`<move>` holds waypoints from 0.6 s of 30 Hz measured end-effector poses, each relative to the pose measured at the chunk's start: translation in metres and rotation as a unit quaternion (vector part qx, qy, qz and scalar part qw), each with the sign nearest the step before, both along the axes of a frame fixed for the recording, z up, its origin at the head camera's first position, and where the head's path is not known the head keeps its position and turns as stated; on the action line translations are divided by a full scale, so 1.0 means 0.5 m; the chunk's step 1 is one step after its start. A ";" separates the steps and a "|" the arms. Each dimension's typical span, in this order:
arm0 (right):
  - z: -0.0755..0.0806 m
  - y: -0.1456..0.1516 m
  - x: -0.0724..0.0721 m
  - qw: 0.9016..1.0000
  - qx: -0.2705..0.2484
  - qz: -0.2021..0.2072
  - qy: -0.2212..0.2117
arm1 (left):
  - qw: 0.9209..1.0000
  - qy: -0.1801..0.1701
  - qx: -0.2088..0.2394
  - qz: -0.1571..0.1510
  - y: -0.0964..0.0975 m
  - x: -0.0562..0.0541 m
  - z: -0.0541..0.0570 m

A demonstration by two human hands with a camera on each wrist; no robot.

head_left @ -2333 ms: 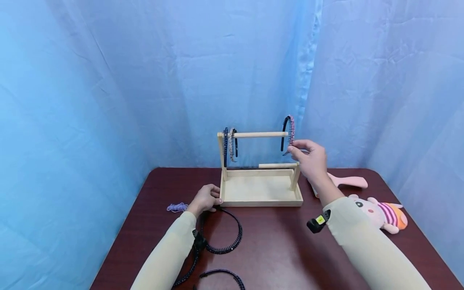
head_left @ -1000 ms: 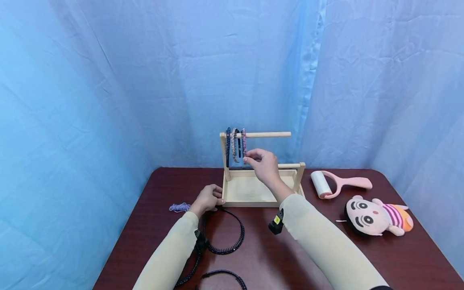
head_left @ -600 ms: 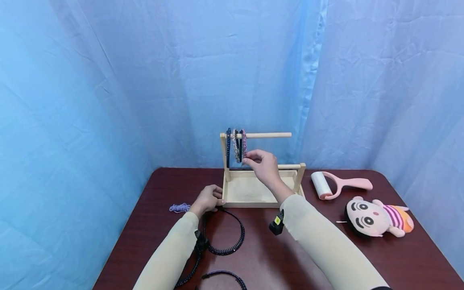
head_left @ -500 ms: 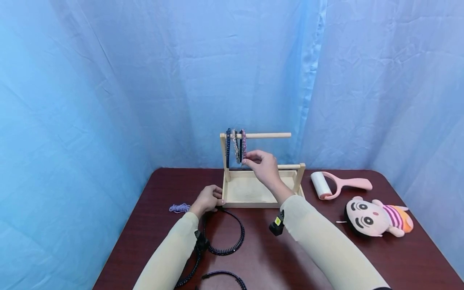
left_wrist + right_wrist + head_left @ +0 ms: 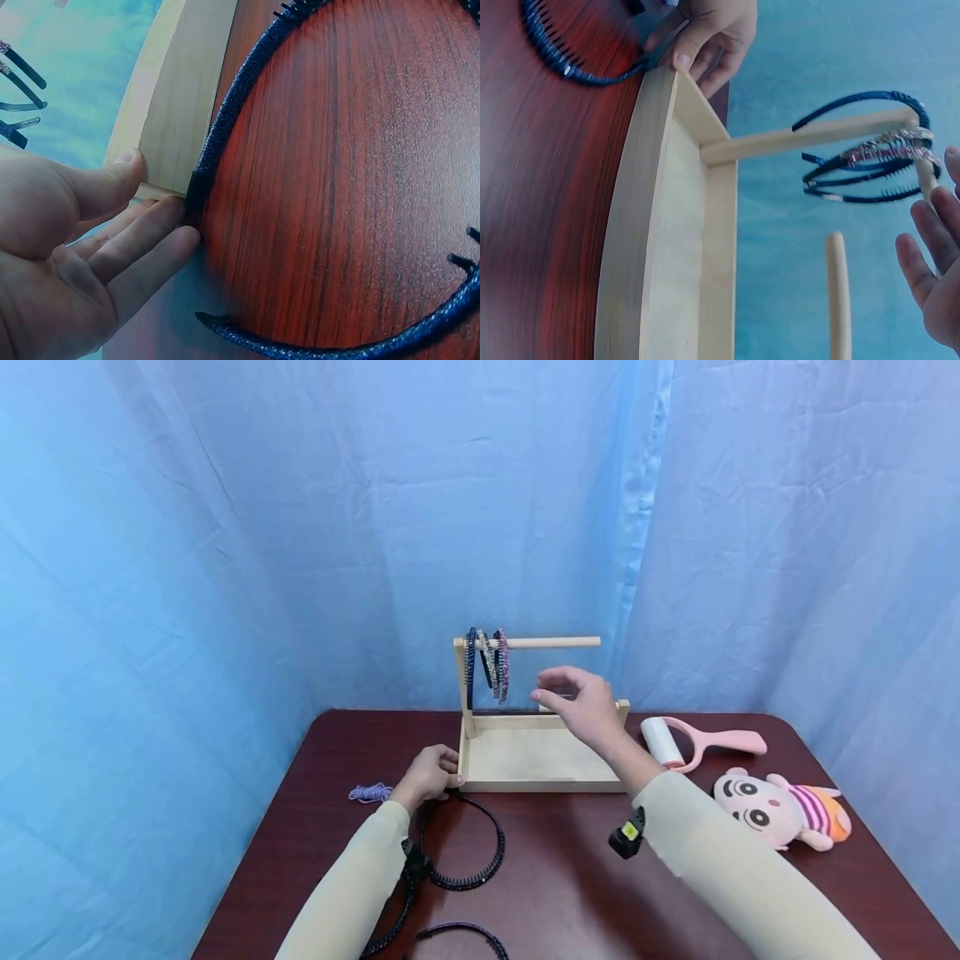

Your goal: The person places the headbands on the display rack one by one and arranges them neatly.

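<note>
A light wooden rack (image 5: 543,786) with a tray base and two bars stands at the table's back. My left hand (image 5: 427,772) holds its left front corner; in the left wrist view the thumb lies on the wood, fingers against the side. From the upper bar (image 5: 558,642) hang a dark blue headband (image 5: 470,670), a silvery beaded headband (image 5: 488,662) and a pink beaded headband (image 5: 504,670), toward the left post. My right hand (image 5: 588,706) hovers right of the pink headband, apart from it, its fingers loosely bent with nothing between them.
Dark toothed headbands lie before the rack, one headband (image 5: 480,883) whole in view, another headband (image 5: 468,925) cut by the frame. A purple cord bundle (image 5: 370,792) lies left. To the right are a pink-handled lint roller (image 5: 720,741) and a plush doll (image 5: 776,810). Blue curtains surround the table.
The pink headband slid left along the upper bar beside the silvery one. My right hand has let go of it and drawn back rightward. The left hand stays at the rack's corner.
</note>
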State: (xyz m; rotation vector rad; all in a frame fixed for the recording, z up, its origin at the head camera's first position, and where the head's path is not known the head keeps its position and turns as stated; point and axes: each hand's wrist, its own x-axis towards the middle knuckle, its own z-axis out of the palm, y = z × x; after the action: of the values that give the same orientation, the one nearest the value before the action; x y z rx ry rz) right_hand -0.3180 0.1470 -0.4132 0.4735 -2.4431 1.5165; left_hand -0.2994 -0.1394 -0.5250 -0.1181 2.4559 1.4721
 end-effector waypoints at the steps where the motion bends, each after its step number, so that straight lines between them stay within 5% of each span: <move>1: 0.002 0.014 0.006 1.000 0.004 0.000 0.000 | 1.000 0.000 -0.001 0.001 0.000 0.000 -0.001; 8: -0.021 0.116 0.040 1.000 0.024 -0.012 0.007 | 1.000 0.003 -0.003 -0.006 0.001 0.001 -0.004; 18: -0.126 0.231 0.069 0.991 0.100 -0.086 0.016 | 1.000 -0.003 0.005 -0.002 -0.005 0.009 -0.001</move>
State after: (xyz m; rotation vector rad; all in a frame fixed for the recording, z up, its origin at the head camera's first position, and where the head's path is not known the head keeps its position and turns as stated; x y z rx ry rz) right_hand -0.2835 0.2624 -0.4764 0.3102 -2.5481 1.1957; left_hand -0.2951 -0.1420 -0.5257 -0.1152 2.4428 1.4809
